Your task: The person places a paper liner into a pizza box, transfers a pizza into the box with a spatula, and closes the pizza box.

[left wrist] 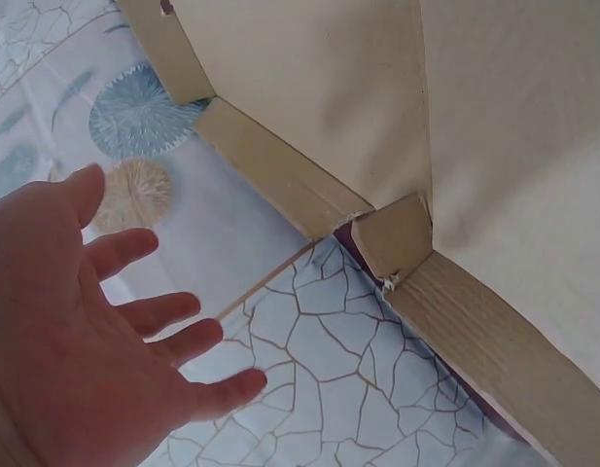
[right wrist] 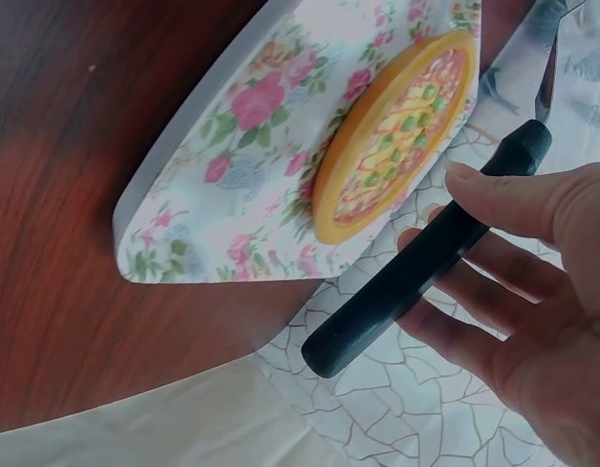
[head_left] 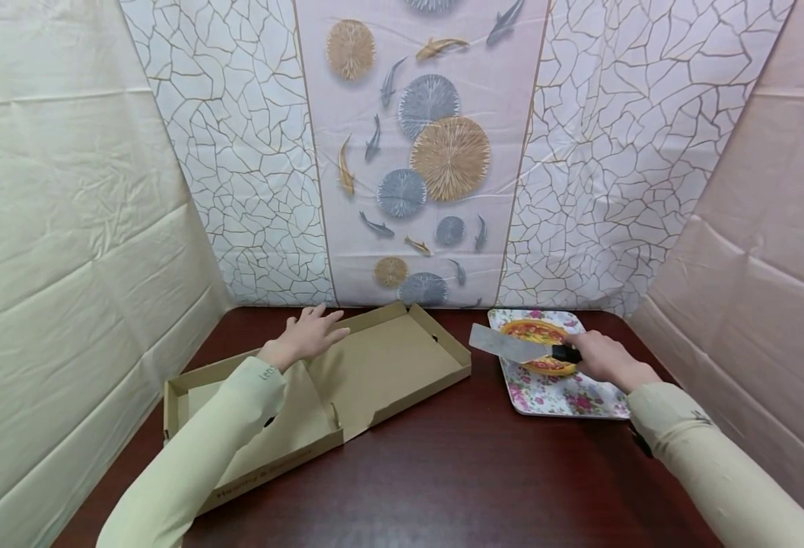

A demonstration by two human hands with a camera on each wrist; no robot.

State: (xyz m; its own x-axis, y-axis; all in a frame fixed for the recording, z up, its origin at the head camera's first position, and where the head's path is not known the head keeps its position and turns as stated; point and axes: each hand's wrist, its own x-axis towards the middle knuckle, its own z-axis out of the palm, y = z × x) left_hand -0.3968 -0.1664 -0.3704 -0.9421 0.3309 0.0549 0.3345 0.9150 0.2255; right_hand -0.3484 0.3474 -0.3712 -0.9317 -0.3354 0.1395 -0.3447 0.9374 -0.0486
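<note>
My right hand [head_left: 602, 356] grips the black handle [right wrist: 402, 277] of a metal spatula [head_left: 507, 346]. The spatula's flat blade points left, above a small round pizza [head_left: 547, 332] and partly hiding it. That pizza has a thick golden rim and lies on a floral tray [head_left: 566, 402]; in the right wrist view its topping shows green bits. Over the unfolded cardboard pizza box [head_left: 388, 369], my left hand [head_left: 309, 335] hovers with fingers spread and nothing in them. The left wrist view shows that hand [left wrist: 95, 336] apart from the box's side flaps [left wrist: 280, 170].
The box lies at left to centre on a dark red-brown table [head_left: 415, 472], its lid folded back to the right. Light cloth [head_left: 66, 228] hangs on the left side, more cloth [head_left: 771, 228] on the right, and a patterned curtain [head_left: 415, 152] behind.
</note>
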